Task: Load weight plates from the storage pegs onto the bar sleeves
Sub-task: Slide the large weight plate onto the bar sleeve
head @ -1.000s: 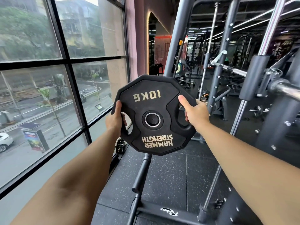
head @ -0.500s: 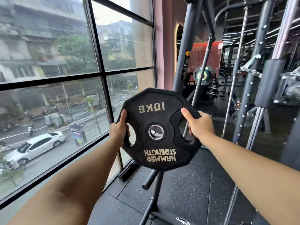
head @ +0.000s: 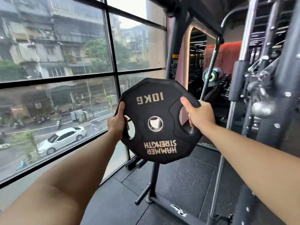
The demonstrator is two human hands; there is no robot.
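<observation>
A black 10 kg weight plate (head: pixel 155 140) with upside-down gold lettering is held upright at arm's length in front of me. My left hand (head: pixel 117 122) grips its left handle cut-out, and my right hand (head: pixel 199 116) grips the right one with the thumb on the face. Daylight shows through the plate's centre hole. The chrome end of the bar sleeve (head: pixel 263 108) sticks out of the rack at the right, blurred, beside and apart from the plate.
A tall window (head: pixel 65 78) fills the left side. The black rack frame (head: pixel 177 46) rises behind the plate; its base bars and short pegs (head: pixel 144 194) lie on the rubber floor below. Guide rods and uprights (head: pixel 227 127) crowd the right.
The view has swung left and up toward the window. The plate stays in both hands with the same grip and now sits left of the bar sleeve.
</observation>
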